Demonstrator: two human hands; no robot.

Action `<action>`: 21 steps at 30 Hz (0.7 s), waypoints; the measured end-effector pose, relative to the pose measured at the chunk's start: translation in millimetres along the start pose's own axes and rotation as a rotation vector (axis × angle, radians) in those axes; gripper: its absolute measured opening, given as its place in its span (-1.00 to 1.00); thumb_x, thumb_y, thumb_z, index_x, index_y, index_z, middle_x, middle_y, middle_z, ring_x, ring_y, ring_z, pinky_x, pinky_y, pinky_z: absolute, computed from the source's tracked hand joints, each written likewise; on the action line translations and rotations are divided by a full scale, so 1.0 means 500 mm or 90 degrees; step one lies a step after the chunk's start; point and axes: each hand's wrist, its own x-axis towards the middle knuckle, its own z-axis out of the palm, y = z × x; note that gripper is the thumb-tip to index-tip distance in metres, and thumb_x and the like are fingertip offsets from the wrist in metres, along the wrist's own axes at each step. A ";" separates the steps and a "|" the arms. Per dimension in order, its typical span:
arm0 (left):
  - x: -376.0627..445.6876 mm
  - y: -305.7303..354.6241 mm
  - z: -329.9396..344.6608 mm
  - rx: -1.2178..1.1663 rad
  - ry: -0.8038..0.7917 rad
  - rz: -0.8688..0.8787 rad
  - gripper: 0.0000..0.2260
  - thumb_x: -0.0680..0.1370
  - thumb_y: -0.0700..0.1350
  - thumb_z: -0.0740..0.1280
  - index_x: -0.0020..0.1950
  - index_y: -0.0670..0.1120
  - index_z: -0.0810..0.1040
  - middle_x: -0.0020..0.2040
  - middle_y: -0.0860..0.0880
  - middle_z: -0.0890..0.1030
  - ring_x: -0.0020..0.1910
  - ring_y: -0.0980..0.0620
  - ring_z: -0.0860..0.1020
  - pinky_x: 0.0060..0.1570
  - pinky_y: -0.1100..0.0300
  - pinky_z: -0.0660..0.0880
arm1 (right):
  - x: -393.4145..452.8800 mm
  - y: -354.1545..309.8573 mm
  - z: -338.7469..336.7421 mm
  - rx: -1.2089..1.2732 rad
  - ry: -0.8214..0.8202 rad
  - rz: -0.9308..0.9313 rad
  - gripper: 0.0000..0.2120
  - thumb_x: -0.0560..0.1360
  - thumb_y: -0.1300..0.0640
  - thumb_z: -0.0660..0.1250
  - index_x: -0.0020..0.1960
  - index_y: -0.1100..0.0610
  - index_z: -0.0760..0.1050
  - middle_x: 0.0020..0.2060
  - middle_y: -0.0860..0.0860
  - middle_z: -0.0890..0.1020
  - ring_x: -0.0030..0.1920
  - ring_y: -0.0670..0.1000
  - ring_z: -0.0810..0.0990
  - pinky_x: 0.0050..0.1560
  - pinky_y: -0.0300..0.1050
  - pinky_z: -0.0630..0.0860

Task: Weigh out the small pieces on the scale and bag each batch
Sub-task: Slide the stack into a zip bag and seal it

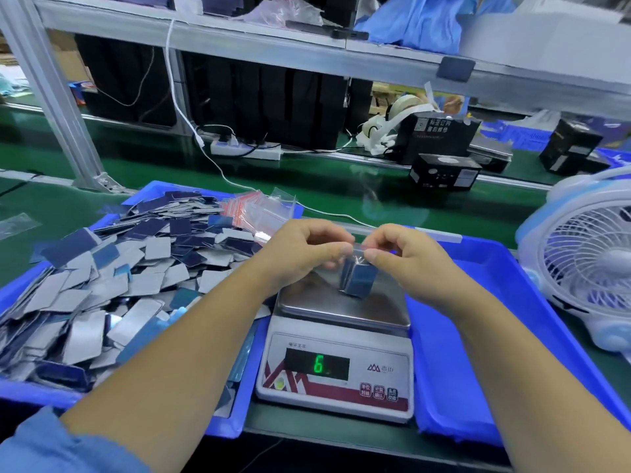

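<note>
Your left hand [309,252] and right hand [401,257] pinch the small clear plastic bag [355,268] of blue-grey pieces. Seal unevenly and they may spill below onto the steel-topped scale [341,308].

A white desk fan [587,264] is parked at the right edge of the green tabletop [341,192]. Further back, a white power strip [246,150], black boxes [444,172] and a tape roll [404,105] can be spotted.

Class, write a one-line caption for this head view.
Both hands pinch a clear bag of blue pieces above the steel scale.
</note>
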 end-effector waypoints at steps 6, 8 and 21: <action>0.001 0.002 -0.002 0.004 0.105 0.031 -0.91 0.59 -0.18 0.39 -0.10 -0.07 0.65 -0.39 0.06 0.55 -0.43 0.12 0.46 -0.35 0.31 0.45 | -0.030 0.064 -0.088 0.197 0.124 0.179 -0.69 0.57 0.24 0.30 -0.30 -0.03 0.51 -0.39 -0.11 0.55 -0.33 -0.07 0.48 -0.26 -0.14 0.49; 0.001 0.000 -0.004 0.002 0.126 0.046 -0.86 0.58 -0.18 0.38 -0.17 -0.04 0.65 -0.45 0.07 0.45 -0.46 0.12 0.36 -0.41 0.33 0.35 | -0.040 0.096 -0.111 0.147 0.150 0.235 -0.73 0.53 0.22 0.29 -0.30 -0.02 0.51 -0.42 -0.13 0.53 -0.32 -0.01 0.43 -0.27 -0.09 0.43; 0.002 -0.003 -0.009 0.030 0.197 0.066 -0.86 0.50 -0.07 0.33 -0.13 -0.09 0.64 -0.52 0.20 0.43 -0.53 0.23 0.34 -0.47 0.48 0.25 | -0.077 0.172 -0.093 -0.335 -0.088 0.419 -0.86 0.51 0.22 0.28 -0.16 0.08 0.58 -0.20 -0.01 0.64 -0.16 0.03 0.58 -0.32 -0.15 0.47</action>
